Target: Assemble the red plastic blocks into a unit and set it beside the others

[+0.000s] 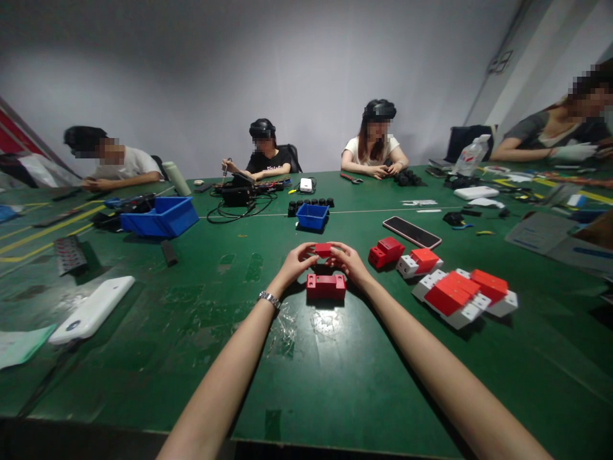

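Between the fingers of my left hand point(295, 264) and my right hand point(349, 262) is a small red block-shaped part point(323, 250), gripped from both sides just above the table. Directly in front of it, nearer to me, a larger red plastic housing point(326, 287) with a stepped top sits on the table, touched by neither hand. To the right of my right hand lies another red housing point(385, 253). Beyond that are white-and-red modules, one single point(419, 262) and a cluster point(454, 297) side by side. Clear plastic film point(286, 329) lies by my left wrist.
A phone point(412, 232) lies behind the modules. A small blue bin point(313, 216) stands ahead and a larger blue bin point(160, 216) to the left. A white power bank point(93, 310) lies at left. Several co-workers sit around the green table point(191, 383).
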The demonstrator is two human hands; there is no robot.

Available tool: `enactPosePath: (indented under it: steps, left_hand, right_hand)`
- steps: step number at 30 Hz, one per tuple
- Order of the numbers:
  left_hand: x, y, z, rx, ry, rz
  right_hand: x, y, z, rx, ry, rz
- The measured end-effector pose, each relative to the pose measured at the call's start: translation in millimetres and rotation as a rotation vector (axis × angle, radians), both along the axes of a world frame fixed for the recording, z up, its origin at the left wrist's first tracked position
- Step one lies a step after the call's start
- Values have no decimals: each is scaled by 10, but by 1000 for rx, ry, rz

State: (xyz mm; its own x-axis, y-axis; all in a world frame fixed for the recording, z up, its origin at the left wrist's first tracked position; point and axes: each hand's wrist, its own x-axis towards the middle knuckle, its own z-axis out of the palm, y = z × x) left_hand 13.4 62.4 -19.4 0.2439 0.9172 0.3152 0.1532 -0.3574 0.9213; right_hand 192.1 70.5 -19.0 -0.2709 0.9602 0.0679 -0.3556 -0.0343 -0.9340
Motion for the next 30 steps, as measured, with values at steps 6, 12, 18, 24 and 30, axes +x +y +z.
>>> enactPosePath:
  steps: [6,12,18,24,30]
  left_hand:
    - [3,-10,13,-25,12,14]
    - [15,-30,39,-43,3,-5]
    - [13,-42,58,-28,31,-12]
    - [18,-42,64,-45,23,-8]
    - [20,-50,69,-39,12,-7]
  right_hand:
    - [0,-12,21,-12,-3,-13]
    - [-1,6,-9,-30,0,-3]
    - [3,-5,-12,10,-13,-16]
    - [4,-27,24,22,-47,-22]
    - [2,-18,11,37,-55,-10]
